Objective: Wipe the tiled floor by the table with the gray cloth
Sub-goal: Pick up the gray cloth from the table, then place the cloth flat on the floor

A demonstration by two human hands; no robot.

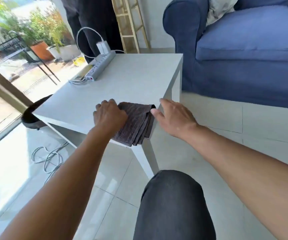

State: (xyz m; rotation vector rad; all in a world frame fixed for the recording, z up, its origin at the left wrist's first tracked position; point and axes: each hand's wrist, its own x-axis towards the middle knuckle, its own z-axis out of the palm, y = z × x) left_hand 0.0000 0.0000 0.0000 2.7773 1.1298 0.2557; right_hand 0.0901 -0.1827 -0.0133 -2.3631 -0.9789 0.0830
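A folded dark gray cloth (pixel 137 122) lies on the near corner of the light gray table (pixel 126 80), its edge hanging slightly over the rim. My left hand (pixel 109 115) rests on the cloth's left side with fingers curled over it. Just right of the cloth, my right hand (pixel 172 116) hovers with fingers spread, its thumb touching the cloth's far right corner. The pale tiled floor (pixel 217 122) spreads around the table's legs.
A power strip (pixel 100 66) with a white charger and cable sits at the table's far left. A blue sofa (pixel 247 49) stands to the right. Loose cables (pixel 48 157) lie on the floor under the table. A person in dark trousers (pixel 94 21) stands behind. My knee (pixel 172 205) is below.
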